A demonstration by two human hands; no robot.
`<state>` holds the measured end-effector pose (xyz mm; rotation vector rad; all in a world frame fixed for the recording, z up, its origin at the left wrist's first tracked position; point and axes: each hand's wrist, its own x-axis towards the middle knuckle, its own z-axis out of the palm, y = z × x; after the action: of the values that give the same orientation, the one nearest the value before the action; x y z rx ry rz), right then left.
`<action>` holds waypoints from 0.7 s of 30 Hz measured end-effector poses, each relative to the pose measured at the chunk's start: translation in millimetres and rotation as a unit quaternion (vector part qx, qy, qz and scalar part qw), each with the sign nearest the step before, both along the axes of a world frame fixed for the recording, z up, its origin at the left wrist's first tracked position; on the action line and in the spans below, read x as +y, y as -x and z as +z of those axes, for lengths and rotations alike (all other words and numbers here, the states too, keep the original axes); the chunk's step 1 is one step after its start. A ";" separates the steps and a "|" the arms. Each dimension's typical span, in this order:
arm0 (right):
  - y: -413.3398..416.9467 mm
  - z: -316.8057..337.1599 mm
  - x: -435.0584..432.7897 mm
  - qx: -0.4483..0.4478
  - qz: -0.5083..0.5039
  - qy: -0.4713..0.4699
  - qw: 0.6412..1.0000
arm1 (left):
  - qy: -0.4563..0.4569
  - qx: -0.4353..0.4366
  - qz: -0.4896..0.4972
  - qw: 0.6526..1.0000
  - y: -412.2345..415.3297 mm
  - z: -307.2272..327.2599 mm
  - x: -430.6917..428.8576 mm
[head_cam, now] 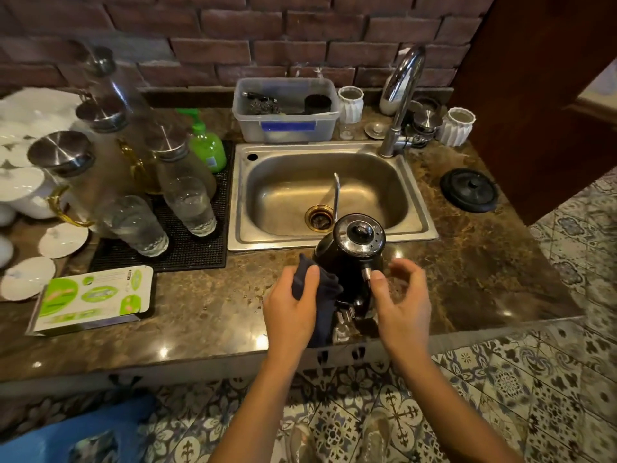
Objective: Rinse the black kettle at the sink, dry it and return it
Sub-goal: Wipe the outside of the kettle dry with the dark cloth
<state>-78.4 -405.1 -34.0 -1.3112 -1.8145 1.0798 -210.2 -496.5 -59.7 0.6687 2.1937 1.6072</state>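
The black kettle (pixel 347 259) stands upright on the brown stone counter just in front of the steel sink (pixel 414 228), its thin gooseneck spout rising over the basin and its chrome-rimmed lid on top. My left hand (pixel 292 307) presses a dark blue cloth (pixel 322 295) against the kettle's left side. My right hand (pixel 402 304) is at the kettle's handle on the right, thumb on the handle's top, the other fingers spread and curled apart from it.
The tap (pixel 402 95) stands at the sink's back right. A round black base (pixel 469 190) lies on the counter to the right. Glass carafes and tumblers (pixel 188 205) stand on a black mat to the left, with a green soap bottle (pixel 207 147), a plastic tub (pixel 287 125) and a cardboard box (pixel 93 295).
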 end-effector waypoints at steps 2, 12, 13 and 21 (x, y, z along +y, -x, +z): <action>-3.5 15.0 -1.2 -0.015 0.033 -0.024 0.999 | -0.036 -0.034 -0.019 0.999 -0.6 26.7 -2.8; -23.0 126.9 10.4 0.089 0.248 0.088 0.961 | -0.162 -0.078 -0.114 0.977 -13.8 135.3 2.1; -27.8 137.4 12.4 0.097 0.256 0.092 0.957 | -0.163 -0.088 -0.123 0.975 -13.7 140.1 2.9; -68.2 200.1 47.9 0.087 0.331 0.077 0.937 | -0.141 -0.187 -0.258 0.937 -20.5 165.3 19.0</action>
<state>-10.2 -357.3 166.1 -0.6426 -2.1189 1.6557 -189.8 -477.6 105.7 0.8487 1.3856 1.6047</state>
